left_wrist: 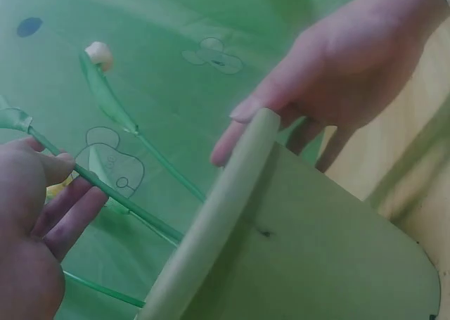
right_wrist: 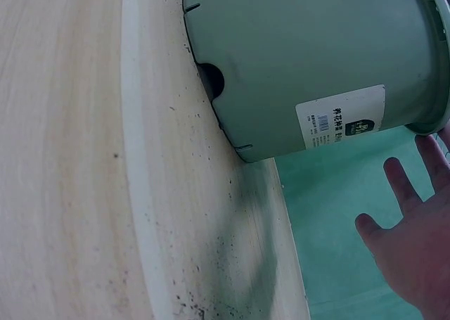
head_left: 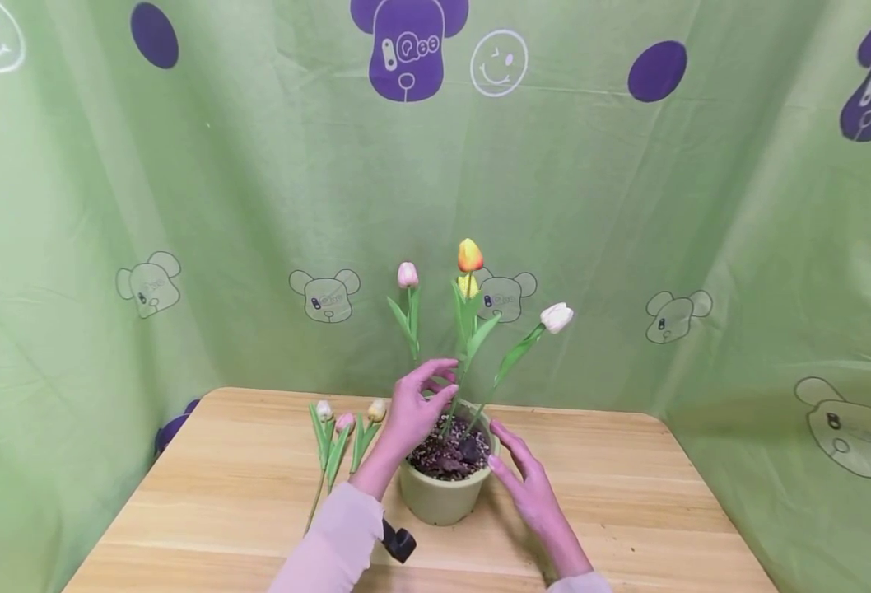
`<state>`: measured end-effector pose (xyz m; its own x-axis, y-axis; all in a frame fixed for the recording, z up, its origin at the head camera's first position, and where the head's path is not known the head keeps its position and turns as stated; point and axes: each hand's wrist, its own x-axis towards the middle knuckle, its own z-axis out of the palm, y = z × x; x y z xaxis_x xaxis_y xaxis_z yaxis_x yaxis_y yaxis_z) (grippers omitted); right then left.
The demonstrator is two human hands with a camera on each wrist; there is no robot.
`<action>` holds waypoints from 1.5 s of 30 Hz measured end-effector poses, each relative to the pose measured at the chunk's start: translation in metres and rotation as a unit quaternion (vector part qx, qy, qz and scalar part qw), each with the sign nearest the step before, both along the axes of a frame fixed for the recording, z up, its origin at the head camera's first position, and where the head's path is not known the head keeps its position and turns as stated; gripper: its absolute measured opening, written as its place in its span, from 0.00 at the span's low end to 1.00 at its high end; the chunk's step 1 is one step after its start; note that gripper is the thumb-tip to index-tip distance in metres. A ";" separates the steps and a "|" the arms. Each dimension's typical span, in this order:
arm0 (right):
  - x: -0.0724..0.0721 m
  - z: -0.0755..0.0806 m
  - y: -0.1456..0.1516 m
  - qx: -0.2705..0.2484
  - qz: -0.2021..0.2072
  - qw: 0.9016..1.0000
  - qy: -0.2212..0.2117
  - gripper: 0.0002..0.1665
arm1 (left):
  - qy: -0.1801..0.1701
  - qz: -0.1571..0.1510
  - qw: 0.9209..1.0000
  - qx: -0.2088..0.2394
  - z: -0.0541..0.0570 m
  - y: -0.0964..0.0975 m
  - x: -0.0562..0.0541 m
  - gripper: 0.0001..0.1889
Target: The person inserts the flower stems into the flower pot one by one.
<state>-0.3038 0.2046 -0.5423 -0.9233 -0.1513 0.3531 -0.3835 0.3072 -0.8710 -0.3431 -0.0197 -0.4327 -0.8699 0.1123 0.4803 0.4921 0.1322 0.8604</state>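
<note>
A pale green plant pot (head_left: 443, 498) filled with dark soil (head_left: 446, 453) stands on the table. In the head view, my left hand (head_left: 416, 408) is over the soil, at the stem of the orange tulip (head_left: 470, 255). The left wrist view shows thumb and fingers pinching that green stem (left_wrist: 105, 186). My right hand (head_left: 532, 490) rests its fingertips at the pot's right rim, fingers loosely extended. Behind the orange bloom shows a yellow tulip (head_left: 468, 286). A pink tulip (head_left: 407, 275) stands at the left and a white tulip (head_left: 556, 318) leans right.
Left of the pot lie several loose tulips (head_left: 344, 422), partly hidden by my left forearm. A black object (head_left: 398, 543) lies beside that sleeve. Soil crumbs (right_wrist: 200, 309) dot the wooden table (head_left: 628, 494). A green printed curtain (head_left: 258, 165) hangs around the table.
</note>
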 end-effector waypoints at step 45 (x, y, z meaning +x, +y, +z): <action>0.001 0.002 -0.002 -0.004 0.000 1.000 -0.004 0.33 | 0.030 0.038 0.979 -0.196 -0.034 0.000 -0.007 0.19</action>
<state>-0.3033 0.2027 -0.5405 -0.9262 -0.1480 0.3468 -0.3762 0.2996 -0.8768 -0.3500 -0.0193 -0.4663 -0.8548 0.2339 0.4632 0.5155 0.4853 0.7062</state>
